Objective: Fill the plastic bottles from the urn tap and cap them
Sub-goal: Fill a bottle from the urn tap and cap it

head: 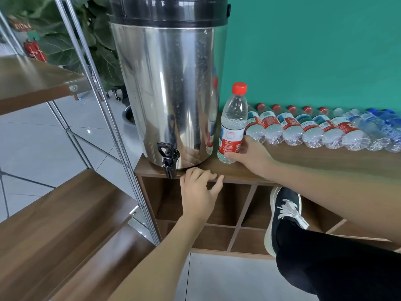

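A tall steel urn [169, 90] stands on the left end of a wooden cabinet top [303, 157], its black tap [168, 158] hanging over the front edge. Just right of the urn a clear plastic bottle [233, 124] with a red cap and red label stands upright. My right hand [249, 154] grips its lower part, thumb in front and fingers behind. My left hand [200, 190] hovers at the cabinet's front edge just right of the tap, fingers loosely bent and holding nothing. Several more bottles [321, 129] lie in a row along the wall.
A metal-framed rack [104, 109] with wooden shelves [54, 224] stands close on the left. Open cubbyholes [219, 205] sit under the cabinet top. My leg and dark shoe [284, 216] rest in front of them. A green wall is behind the bottles, a plant behind the urn.
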Demonstrator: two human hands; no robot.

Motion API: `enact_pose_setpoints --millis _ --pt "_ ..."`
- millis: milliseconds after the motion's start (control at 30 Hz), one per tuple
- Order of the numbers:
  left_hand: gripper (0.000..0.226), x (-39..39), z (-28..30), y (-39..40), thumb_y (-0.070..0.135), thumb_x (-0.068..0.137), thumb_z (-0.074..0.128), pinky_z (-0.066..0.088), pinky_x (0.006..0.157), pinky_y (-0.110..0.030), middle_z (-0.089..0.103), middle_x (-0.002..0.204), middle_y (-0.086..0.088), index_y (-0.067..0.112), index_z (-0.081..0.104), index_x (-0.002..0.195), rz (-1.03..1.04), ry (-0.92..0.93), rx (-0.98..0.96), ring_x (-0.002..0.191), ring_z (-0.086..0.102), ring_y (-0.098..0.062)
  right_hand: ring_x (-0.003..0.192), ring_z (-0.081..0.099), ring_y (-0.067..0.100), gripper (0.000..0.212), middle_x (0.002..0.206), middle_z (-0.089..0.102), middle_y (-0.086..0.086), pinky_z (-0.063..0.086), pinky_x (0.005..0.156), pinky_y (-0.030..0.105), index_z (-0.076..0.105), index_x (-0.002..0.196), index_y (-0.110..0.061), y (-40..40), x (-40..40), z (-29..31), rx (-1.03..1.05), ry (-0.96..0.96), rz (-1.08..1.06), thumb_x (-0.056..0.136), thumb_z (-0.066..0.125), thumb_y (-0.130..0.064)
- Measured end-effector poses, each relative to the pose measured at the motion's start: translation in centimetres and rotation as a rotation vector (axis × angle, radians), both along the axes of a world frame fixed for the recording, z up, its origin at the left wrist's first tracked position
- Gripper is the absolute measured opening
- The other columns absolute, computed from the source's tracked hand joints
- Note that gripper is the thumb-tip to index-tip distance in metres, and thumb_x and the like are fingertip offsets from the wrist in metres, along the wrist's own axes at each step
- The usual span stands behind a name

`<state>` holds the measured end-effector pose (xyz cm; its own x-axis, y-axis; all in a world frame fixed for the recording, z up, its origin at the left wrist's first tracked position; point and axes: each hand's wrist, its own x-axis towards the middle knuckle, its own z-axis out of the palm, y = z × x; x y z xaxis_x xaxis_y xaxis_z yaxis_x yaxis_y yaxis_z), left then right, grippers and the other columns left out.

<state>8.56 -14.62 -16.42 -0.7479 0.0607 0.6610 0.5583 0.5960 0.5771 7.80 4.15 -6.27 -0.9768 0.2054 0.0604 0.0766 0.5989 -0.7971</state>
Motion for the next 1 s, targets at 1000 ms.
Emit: enact_pose_setpoints --millis 1000 --pt "0.023 -0.9 -0.2 -0.7 0.039 0.079 0.088 0.037 0.093 -0.03 0.068 0.092 0.009 0.019 0.078 0.086 -0.01 -0.049 -0.052 0.097 0.059 -0.016 0.117 0.062 0.015 0.063 0.135 0.065 0.002 0.048 0.099 0.03 0.055 0.141 -0.014 0.5 -6.1 -0.1 0.017 0.08 -0.015 0.089 0.076 -0.041"
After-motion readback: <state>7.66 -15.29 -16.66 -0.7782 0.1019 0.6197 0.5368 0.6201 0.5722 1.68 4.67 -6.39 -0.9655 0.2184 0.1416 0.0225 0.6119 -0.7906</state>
